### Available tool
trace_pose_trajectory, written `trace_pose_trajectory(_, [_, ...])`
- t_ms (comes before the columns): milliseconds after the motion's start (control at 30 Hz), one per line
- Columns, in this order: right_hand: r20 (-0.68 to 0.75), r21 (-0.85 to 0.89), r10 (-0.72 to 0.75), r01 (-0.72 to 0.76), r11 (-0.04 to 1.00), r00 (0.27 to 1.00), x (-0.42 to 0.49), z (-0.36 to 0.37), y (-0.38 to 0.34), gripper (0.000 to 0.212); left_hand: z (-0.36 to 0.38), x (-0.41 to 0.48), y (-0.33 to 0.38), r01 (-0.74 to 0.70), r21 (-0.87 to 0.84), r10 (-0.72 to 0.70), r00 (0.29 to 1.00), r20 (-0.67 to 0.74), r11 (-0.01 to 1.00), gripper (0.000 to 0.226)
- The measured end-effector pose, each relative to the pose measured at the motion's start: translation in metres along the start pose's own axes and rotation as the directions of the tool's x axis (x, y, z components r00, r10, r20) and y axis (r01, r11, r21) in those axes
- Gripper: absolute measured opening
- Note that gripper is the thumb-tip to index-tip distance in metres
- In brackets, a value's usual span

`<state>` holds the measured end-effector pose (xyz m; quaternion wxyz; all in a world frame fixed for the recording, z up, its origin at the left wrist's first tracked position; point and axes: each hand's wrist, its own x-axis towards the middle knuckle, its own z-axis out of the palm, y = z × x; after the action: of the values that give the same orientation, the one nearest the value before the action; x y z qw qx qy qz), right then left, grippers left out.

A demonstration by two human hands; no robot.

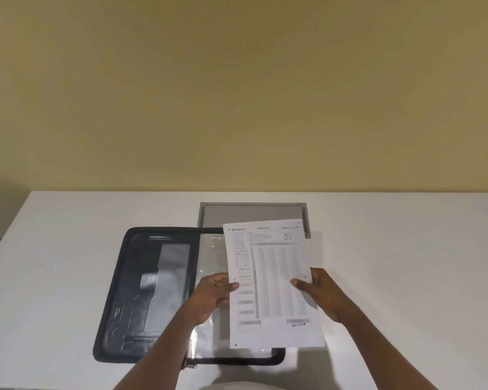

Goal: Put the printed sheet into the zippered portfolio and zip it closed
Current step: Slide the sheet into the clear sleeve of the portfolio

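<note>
The printed sheet (271,274), white with dense columns of small print and an "ENTERED" stamp near its bottom, is held upright-facing above the table. My left hand (213,296) pinches its left edge and my right hand (321,291) pinches its right edge. Beneath it lies the black zippered portfolio (135,294), spread wide on the white table. Its left half shows dark inner pockets. Its right half carries clear plastic sleeves (209,254), mostly hidden behind the sheet and my left hand.
The white table (68,249) runs to a yellow wall at the back. A grey recessed cable hatch (251,212) is set in the tabletop just behind the portfolio and the sheet's top edge.
</note>
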<state>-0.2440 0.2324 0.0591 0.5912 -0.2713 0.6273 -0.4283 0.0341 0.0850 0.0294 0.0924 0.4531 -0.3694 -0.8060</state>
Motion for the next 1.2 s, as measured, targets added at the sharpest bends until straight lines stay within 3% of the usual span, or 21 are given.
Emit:
trace_pose_trajectory(67, [-0.051, -0.023, -0.004, 0.003, 1.0, 0.999, 0.012, 0.006, -0.003, 0.038, -0.016, 0.011, 0.017, -0.062, 0.11, 0.08, 0.982, -0.169, 0.992, 0.019])
trace_pose_trajectory(133, [-0.093, -0.054, -0.006, 0.001, 0.999, 0.996, 0.023, 0.008, -0.006, 0.032, -0.03, 0.026, 0.037, -0.1, 0.395, 0.246, 0.907, -0.341, 0.913, 0.015])
trace_pose_trajectory(200, [-0.129, -0.059, 0.008, -0.015, 0.998, 0.992, 0.031, 0.006, -0.007, 0.027, -0.043, 0.042, 0.059, -0.056, 0.701, 0.435, 0.818, -0.376, 0.711, 0.021])
trace_pose_trajectory(300, [-0.173, -0.04, 0.039, -0.047, 0.998, 0.984, 0.037, 0.003, -0.008, 0.022, -0.061, 0.067, 0.087, 0.008, 0.848, 0.514, 0.793, -0.328, 0.529, 0.034])
trace_pose_trajectory(467, [-0.283, -0.064, 0.091, -0.113, 0.991, 0.955, 0.042, -0.005, -0.006, 0.016, -0.085, 0.108, 0.104, 0.051, 0.95, 0.444, 0.876, -0.19, 0.307, 0.036])
trace_pose_trajectory(633, [-0.355, -0.06, 0.107, -0.137, 0.989, 0.929, 0.042, -0.006, -0.004, 0.017, -0.094, 0.123, 0.096, 0.069, 0.991, 0.462, 0.879, -0.116, 0.119, 0.035])
trace_pose_trajectory(1067, [-0.344, -0.001, 0.113, -0.12, 0.993, 0.932, 0.056, 0.001, -0.012, 0.02, -0.101, 0.126, 0.083, 0.118, 0.992, 0.504, 0.855, -0.121, 0.039, 0.026])
trace_pose_trajectory(1200, [-0.348, -0.003, 0.112, -0.12, 0.993, 0.931, 0.062, -0.002, -0.019, 0.023, -0.094, 0.123, 0.074, 0.048, 0.998, 0.543, 0.839, -0.018, -0.041, 0.021])
